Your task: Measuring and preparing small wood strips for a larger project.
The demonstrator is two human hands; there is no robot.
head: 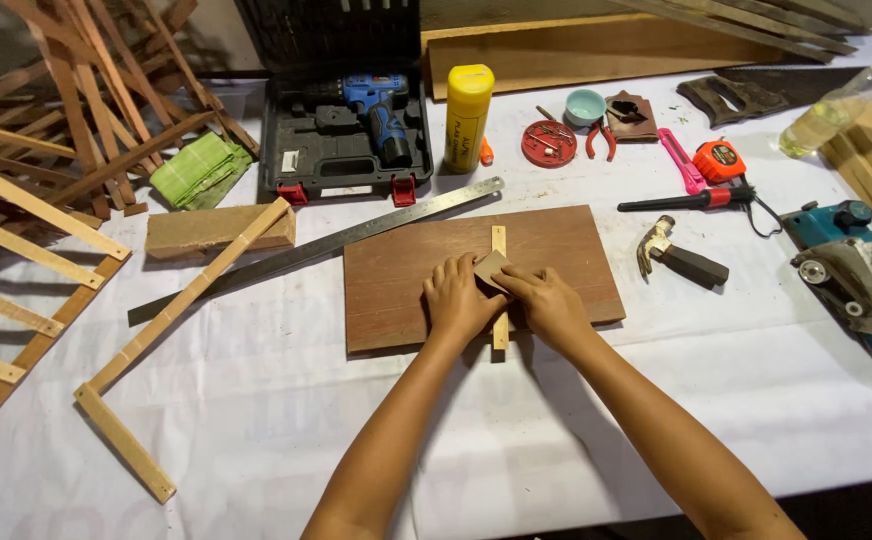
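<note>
Left hand [459, 298]: fingers pressed onto small tan sandpaper piece [489, 268], steadying it.
Right hand [548, 300]: fingers pinched on it.
Thin pale wooden strip [499, 240]: laid across brown rectangular board [396, 275] for support.

Both bare forearms reach up from the bottom edge and angle inward, so the wrists draw close together near the middle of the view. The left hand [459, 300] lies palm down, knuckles up, its fingers curled and bunched forward. The right hand [548, 300] sits just beside it, also palm down, its fingers bent and pointing toward the left hand, the fingertips of both nearly meeting.
</note>
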